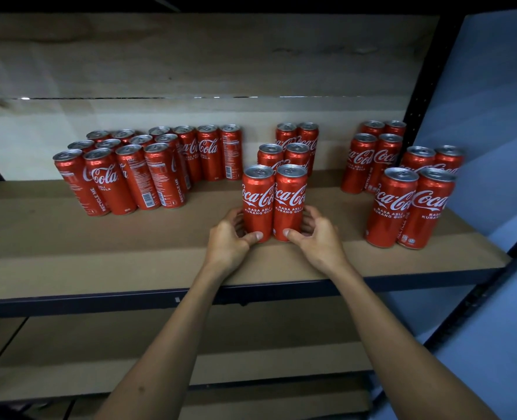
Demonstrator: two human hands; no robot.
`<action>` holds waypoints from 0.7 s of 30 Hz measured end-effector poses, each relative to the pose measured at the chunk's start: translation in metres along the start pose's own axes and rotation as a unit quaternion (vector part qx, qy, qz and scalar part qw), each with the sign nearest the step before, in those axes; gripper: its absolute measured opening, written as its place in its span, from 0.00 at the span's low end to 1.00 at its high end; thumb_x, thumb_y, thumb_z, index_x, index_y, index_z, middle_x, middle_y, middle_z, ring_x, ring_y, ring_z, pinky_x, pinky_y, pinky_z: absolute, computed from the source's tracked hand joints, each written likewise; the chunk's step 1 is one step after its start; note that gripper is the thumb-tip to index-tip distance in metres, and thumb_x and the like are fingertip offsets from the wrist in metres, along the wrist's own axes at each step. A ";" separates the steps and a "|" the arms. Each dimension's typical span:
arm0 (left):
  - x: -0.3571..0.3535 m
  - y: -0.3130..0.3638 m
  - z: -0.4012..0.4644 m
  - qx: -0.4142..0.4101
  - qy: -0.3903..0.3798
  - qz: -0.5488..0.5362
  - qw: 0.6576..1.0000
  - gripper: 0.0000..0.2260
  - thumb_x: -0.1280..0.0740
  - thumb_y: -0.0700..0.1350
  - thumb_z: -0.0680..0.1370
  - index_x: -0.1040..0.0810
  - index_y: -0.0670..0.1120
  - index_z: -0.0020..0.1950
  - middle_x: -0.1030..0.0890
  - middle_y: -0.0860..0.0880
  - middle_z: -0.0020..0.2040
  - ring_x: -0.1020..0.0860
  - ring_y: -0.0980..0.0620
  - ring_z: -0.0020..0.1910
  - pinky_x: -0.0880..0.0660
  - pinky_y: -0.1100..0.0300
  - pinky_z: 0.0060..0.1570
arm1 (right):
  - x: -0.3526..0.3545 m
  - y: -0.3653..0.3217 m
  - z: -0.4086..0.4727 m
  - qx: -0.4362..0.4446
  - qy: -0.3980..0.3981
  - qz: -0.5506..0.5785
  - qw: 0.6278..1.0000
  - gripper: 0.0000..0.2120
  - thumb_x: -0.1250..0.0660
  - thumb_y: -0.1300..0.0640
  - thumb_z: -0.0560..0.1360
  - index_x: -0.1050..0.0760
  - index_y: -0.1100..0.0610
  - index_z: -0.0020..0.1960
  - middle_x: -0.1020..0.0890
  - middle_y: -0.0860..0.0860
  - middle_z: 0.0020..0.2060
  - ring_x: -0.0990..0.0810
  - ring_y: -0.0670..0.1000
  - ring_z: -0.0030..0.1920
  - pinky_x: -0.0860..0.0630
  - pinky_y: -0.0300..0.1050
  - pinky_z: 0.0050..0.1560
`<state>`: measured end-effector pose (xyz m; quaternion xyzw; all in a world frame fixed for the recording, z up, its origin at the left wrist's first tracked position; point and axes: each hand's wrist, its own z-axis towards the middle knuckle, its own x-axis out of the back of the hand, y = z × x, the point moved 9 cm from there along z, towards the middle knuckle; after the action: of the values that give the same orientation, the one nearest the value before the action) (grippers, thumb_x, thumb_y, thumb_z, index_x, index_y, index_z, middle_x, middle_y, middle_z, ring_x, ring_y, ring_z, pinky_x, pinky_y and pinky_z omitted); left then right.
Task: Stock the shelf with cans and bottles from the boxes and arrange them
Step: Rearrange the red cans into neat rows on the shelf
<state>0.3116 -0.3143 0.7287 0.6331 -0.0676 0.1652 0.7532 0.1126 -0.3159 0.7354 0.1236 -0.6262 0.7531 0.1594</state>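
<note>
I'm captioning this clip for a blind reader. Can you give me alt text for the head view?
Two hands, left hand and right hand, clasp a front pair of cans standing upright on a shelf. Two more pairs stand in line behind it, with a larger cluster of cans to the left and more cans to the right.

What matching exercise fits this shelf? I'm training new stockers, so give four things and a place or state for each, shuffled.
Things:
1. left hand
2. right hand
3. big can cluster
4. right-end cans

Places:
A. by the black upright
B. far left of the shelf
C. on the left front can
D. on the right front can

Pairs: 1-C, 2-D, 3-B, 4-A
</note>
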 end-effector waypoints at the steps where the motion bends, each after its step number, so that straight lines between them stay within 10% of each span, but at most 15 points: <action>1: 0.000 -0.001 0.000 0.000 -0.003 0.001 1.000 0.32 0.23 0.39 0.70 0.30 0.45 0.72 0.21 0.46 0.65 0.22 0.52 0.61 0.26 0.58 0.63 | 0.000 0.000 -0.001 -0.002 0.001 0.001 1.000 0.34 0.24 0.56 0.71 0.34 0.55 0.73 0.21 0.53 0.63 0.20 0.48 0.59 0.24 0.48 0.63; 21: 0.095 -0.035 0.004 0.007 0.065 0.133 0.989 0.20 0.26 0.42 0.73 0.22 0.44 0.65 0.19 0.48 0.59 0.21 0.51 0.59 0.27 0.56 0.65 | -0.066 -0.039 -0.058 -0.016 0.082 -0.206 0.975 0.09 0.29 0.55 0.74 0.21 0.56 0.53 0.18 0.52 0.49 0.22 0.54 0.54 0.26 0.47 0.58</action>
<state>0.4125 -0.3081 0.7263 0.6116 -0.1007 0.3056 0.7228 0.1897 -0.2584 0.7339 0.1851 -0.5841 0.7015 0.3639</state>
